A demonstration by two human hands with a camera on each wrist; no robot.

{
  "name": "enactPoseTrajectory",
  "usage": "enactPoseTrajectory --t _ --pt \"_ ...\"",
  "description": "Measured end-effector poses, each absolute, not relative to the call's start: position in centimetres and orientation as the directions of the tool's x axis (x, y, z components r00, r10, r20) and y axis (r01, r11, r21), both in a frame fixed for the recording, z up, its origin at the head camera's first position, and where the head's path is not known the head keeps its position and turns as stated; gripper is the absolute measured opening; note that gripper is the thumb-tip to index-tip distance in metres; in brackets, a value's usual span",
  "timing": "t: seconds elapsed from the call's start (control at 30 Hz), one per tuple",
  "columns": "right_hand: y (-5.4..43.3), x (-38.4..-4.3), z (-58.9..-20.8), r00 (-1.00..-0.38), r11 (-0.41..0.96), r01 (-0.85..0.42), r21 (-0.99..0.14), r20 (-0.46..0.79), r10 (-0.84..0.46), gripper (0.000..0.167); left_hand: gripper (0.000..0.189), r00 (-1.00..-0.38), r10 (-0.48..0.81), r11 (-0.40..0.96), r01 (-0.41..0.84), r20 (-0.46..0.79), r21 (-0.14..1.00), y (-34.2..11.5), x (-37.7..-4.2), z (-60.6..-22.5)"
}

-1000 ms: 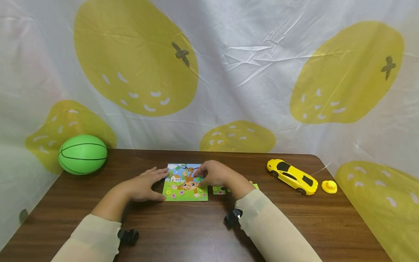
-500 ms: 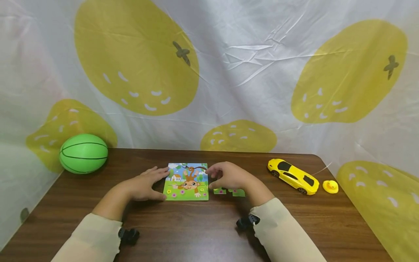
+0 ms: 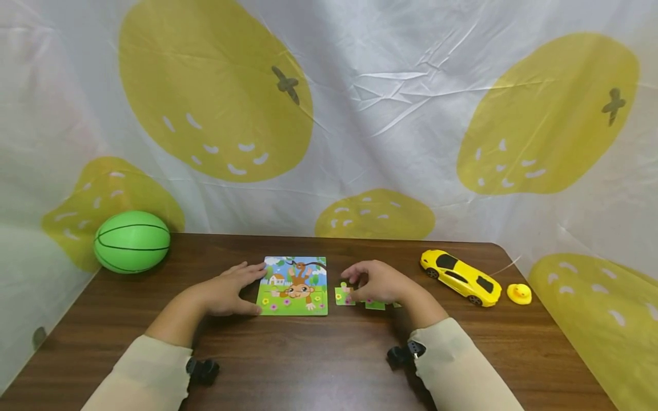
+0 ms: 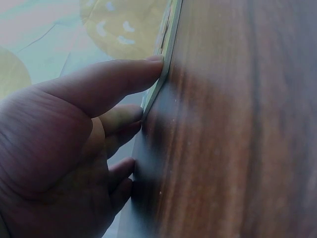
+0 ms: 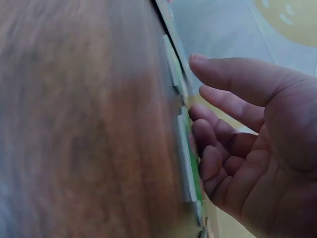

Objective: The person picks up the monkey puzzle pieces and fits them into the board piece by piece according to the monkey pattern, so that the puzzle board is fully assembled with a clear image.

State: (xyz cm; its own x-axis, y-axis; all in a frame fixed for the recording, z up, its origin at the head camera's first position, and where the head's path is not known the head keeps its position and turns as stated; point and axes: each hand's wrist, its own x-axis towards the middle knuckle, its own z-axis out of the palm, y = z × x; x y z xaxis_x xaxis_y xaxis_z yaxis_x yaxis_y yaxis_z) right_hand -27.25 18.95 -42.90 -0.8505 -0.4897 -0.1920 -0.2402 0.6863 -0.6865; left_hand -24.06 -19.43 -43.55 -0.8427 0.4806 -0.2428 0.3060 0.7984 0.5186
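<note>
A square jigsaw puzzle (image 3: pixel 290 308) with a cartoon monkey, a house and flowers lies flat at the middle of the table. My left hand (image 3: pixel 228 291) rests at its left side, thumb at the near left corner and fingertips at the upper left edge. In the left wrist view the thumb (image 4: pixel 124 77) touches the edge of the board. Just right of the puzzle, my right hand (image 3: pixel 382 281) hovers over loose green puzzle pieces (image 3: pixel 345 295), partly hiding them. The right wrist view shows nothing between thumb and bent fingers, with a puzzle piece (image 5: pixel 187 153) lying beside them.
A green ball (image 3: pixel 131 242) sits at the table's back left corner. Toward the right are a yellow toy car (image 3: pixel 460 277) and a yellow rubber duck (image 3: pixel 518 294). Behind the wooden table (image 3: pixel 298 365) hangs a white curtain (image 3: pixel 390 125) with yellow fruit prints.
My right hand has moved right, off the puzzle's right side, to above the loose pieces, uncovering the tail and branch part of the picture. The left hand has stayed in place.
</note>
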Motion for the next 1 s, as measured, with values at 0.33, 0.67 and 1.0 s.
enactPoseTrajectory --t 0.33,0.67,1.0 --pt "19.11 -27.49 -43.43 -0.836 0.738 -0.291 -0.609 -0.212 -0.506 0.06 0.096 -0.841 0.482 0.801 0.311 -0.244 0.512 -19.37 -24.07 -43.47" --pt "18.88 -27.42 -43.43 -0.842 0.75 -0.279 -0.6 -0.223 -0.492 0.055 0.096 -0.84 0.484 0.802 0.314 -0.244 0.508 -19.38 -24.05 -43.54" --pt "18.43 -27.11 -42.74 -0.848 0.769 -0.284 -0.573 -0.224 -0.48 0.049 0.096 -0.841 0.483 0.802 0.313 -0.245 0.508 -19.4 -24.14 -43.53"
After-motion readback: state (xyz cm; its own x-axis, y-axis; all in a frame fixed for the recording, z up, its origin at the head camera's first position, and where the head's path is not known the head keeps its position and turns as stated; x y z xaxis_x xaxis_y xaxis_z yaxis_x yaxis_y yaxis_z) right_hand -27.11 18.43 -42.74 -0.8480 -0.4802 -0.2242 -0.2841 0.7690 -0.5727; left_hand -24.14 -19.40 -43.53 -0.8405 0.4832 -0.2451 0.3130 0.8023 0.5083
